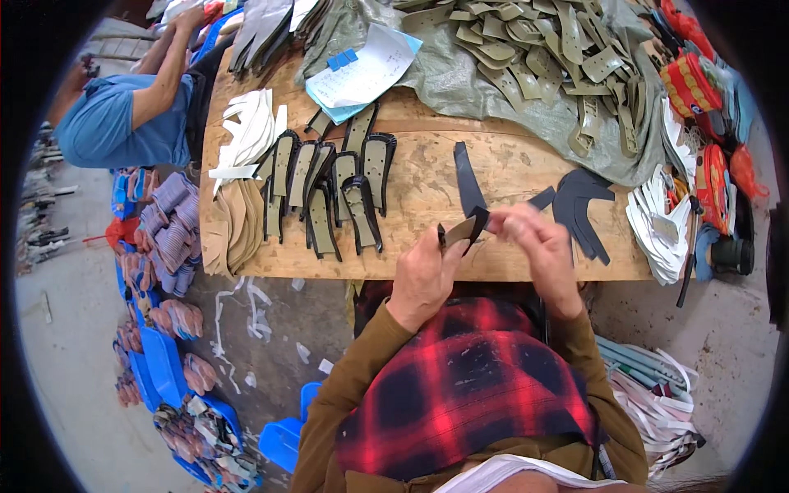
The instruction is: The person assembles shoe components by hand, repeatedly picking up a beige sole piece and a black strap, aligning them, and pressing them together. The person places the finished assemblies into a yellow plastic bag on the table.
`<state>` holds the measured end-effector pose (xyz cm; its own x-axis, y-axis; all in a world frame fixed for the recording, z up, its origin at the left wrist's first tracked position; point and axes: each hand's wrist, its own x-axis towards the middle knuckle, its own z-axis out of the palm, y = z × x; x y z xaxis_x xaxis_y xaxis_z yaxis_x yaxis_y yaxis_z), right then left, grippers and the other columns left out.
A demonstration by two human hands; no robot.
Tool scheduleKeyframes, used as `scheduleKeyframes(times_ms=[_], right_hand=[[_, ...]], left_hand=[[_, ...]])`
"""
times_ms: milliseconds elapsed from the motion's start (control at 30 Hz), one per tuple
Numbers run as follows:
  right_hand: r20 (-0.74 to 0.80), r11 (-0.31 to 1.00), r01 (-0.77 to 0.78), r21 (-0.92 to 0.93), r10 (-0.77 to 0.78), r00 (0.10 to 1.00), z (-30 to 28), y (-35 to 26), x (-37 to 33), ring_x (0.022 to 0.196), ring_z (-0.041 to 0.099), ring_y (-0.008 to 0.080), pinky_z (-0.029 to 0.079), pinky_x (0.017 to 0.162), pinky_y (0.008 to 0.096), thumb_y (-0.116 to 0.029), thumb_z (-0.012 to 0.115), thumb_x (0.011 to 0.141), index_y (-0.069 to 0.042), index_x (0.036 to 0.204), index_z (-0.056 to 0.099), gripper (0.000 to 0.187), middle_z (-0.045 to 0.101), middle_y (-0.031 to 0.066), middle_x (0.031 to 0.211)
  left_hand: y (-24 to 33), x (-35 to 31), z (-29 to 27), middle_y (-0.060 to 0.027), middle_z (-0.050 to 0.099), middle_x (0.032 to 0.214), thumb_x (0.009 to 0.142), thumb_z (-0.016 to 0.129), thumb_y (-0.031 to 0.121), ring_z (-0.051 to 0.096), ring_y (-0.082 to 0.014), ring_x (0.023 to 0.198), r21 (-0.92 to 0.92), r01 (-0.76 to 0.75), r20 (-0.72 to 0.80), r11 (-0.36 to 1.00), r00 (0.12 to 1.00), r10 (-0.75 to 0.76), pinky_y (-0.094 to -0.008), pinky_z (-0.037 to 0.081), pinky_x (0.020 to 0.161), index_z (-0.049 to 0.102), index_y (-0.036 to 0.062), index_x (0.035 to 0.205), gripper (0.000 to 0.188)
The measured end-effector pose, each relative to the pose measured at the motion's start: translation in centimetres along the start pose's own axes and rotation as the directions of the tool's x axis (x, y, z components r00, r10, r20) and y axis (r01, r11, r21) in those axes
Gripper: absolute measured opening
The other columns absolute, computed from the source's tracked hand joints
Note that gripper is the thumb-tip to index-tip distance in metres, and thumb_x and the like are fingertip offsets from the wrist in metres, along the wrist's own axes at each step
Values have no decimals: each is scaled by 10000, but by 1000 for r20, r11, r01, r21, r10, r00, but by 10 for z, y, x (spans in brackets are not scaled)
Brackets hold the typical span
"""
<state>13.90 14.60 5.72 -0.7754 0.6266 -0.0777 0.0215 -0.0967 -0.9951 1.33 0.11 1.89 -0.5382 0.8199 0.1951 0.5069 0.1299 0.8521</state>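
Note:
My left hand grips a curved olive-coloured plate with black material along its edge, just over the table's near edge. The fingers of my right hand are pinched together at the plate's black end, slightly blurred, so the exact hold is partly hidden. Beyond the plate lies a single black strip. To the right sit stacked black bent cut pieces. On the left, several olive plates with black-wrapped edges lie in an overlapping group.
A large pile of bare olive plates rests on a grey-green sheet at the back. White cut pieces, tan pieces and papers lie on the wooden table. A person in blue works at far left.

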Motion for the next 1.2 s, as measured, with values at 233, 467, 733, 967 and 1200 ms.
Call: scheduleKeyframes(times_ms=[233,467,733,967,1200], right_hand=[[33,995,-27,101,24,999,12,11,-4,914,610,117,484,831,254,-70,534,972,41,1044,654,179,669,50,961],[-4,940,-191,282,200,980,7,16,-5,916,633,124,496,845,266,-127,478,998,34,1043,658,246,687,73,976],[-146,949,-29,315,79,986,6,-17,-14,850,645,129,510,784,260,-218,451,1031,35,1125,647,333,689,97,983],[298,863,-346,369,243,923,-9,32,11,663,565,49,460,603,209,-143,614,953,13,983,700,181,635,6,773],[191,857,-367,362,317,929,-5,37,11,533,506,17,395,487,173,-173,647,941,-37,821,660,182,583,-37,653]], left_hand=[[9,1,5,-147,658,945,844,668,8,659,-334,794,181,-148,-6,972,988,152,-387,522,662,560,18,1058,240],[-2,-3,18,-116,624,1022,760,646,-10,637,-319,783,353,-200,59,914,980,191,-395,510,640,507,33,1013,292],[7,4,13,-160,603,888,878,616,98,631,-331,732,385,79,72,919,991,-115,-411,508,621,532,44,1002,160],[19,13,3,-61,638,893,976,528,135,614,-137,818,-542,400,332,739,910,-249,-288,491,743,553,10,1145,212],[25,8,-14,-33,626,996,974,537,202,589,-133,898,-331,493,598,805,769,-225,-296,485,791,567,15,1132,247]])
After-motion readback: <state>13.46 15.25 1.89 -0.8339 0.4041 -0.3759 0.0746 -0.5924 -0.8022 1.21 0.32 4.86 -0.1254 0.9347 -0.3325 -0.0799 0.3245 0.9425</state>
